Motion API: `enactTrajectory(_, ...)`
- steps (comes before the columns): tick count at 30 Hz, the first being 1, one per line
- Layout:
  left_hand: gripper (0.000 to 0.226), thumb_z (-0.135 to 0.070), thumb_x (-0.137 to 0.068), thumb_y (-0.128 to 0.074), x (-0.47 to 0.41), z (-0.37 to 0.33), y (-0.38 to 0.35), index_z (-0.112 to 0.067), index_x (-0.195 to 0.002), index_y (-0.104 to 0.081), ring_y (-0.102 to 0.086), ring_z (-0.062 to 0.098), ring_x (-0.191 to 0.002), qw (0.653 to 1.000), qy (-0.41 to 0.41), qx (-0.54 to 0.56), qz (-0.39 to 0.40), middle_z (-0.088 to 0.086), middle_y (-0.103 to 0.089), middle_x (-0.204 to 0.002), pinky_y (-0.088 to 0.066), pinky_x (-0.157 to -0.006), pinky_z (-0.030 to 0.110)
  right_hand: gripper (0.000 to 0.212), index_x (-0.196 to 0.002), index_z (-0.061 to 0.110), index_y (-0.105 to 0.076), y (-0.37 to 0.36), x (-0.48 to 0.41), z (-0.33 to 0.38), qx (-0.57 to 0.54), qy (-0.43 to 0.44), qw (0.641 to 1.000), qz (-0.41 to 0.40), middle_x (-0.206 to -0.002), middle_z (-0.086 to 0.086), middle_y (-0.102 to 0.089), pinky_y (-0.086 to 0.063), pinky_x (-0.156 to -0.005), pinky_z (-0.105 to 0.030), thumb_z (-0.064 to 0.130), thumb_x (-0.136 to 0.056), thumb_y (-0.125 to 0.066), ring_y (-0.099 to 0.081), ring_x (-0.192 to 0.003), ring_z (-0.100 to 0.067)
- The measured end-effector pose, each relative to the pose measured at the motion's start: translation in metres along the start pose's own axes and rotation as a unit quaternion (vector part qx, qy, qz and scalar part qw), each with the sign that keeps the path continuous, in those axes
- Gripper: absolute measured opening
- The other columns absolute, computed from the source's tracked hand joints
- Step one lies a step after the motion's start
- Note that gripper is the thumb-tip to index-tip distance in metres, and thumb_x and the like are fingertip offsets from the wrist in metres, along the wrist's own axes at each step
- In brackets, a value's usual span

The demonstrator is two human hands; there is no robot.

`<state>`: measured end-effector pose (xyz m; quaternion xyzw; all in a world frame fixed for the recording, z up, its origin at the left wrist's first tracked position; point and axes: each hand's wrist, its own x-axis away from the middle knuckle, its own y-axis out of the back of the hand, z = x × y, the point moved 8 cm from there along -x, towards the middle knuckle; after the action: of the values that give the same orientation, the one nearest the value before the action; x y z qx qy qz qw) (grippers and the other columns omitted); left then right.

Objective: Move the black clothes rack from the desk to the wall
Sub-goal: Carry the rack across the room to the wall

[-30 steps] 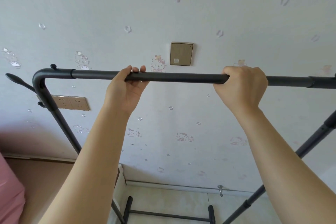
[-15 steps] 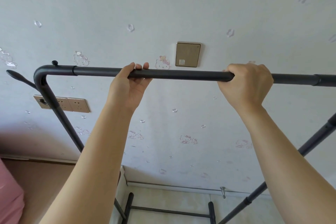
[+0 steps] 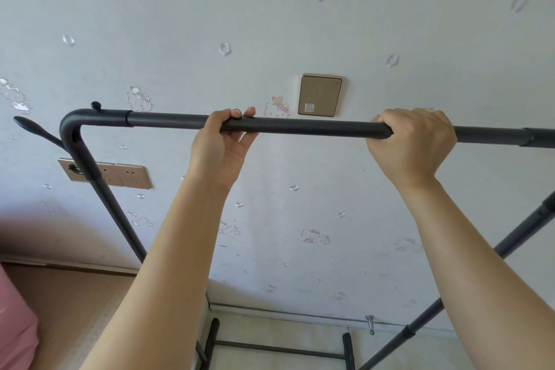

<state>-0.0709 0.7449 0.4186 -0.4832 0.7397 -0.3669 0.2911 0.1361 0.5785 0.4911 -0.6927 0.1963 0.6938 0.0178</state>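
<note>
Pale wall [image 3: 270, 24] with cartoon stickers fills the frame. Black clothes rack [image 3: 300, 127] spans mid-frame, top bar horizontal, close before it. Left hand [image 3: 220, 144] and right hand [image 3: 413, 144] both wrapped around the bar. Sockets [image 3: 126, 176] lower left.

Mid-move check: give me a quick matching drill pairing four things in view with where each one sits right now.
Things:
1. left hand
2. right hand
3. gold switch plate
4. double socket plate

Places:
A. on the wall just above the top bar, between the hands
B. closed on the bar nearer its bent corner
C. on the wall partly behind the rack's slanting leg
D. closed on the bar nearer the sleeve joint at the frame's right edge

Pairs: 1-B, 2-D, 3-A, 4-C
</note>
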Motion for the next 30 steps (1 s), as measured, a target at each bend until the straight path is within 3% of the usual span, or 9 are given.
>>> enactTrajectory(15,0.021,0.001,-0.093,-0.044,-0.020,0.004,-0.004,-0.008,-0.075,-0.049,-0.067,0.021,-0.070,1.000,-0.012,0.000,0.013,0.005,-0.053,-0.063,-0.057,-0.086,0.044,0.046,-0.059,0.026,-0.025,-0.014,-0.003,-0.001,0.015,0.022,0.999,-0.043,-0.050,0.007,-0.017,-0.017,-0.054,-0.025,-0.002,-0.060,-0.062,-0.021,-0.045,-0.019)
enactTrajectory(23,0.022,0.001,-0.094,-0.043,-0.026,0.001,0.001,-0.008,-0.074,-0.049,-0.065,0.021,-0.066,1.000,-0.023,0.007,0.006,0.005,-0.052,-0.063,-0.058,-0.081,0.043,0.042,-0.055,0.023,-0.026,-0.026,-0.007,0.001,0.015,0.019,0.999,-0.026,-0.047,0.005,-0.018,-0.016,-0.052,-0.025,-0.001,-0.058,-0.060,-0.023,-0.042,-0.021)
enactTrajectory(30,0.020,-0.002,-0.094,-0.045,-0.023,0.001,0.005,-0.008,-0.076,-0.049,-0.064,0.020,-0.066,1.000,-0.022,0.012,0.005,0.004,-0.053,-0.064,-0.057,-0.086,0.043,0.044,-0.053,0.025,-0.030,-0.026,-0.006,0.004,-0.010,0.010,1.000,0.011,-0.050,0.007,-0.018,-0.017,-0.052,-0.025,-0.002,-0.055,-0.064,-0.022,-0.044,-0.020)
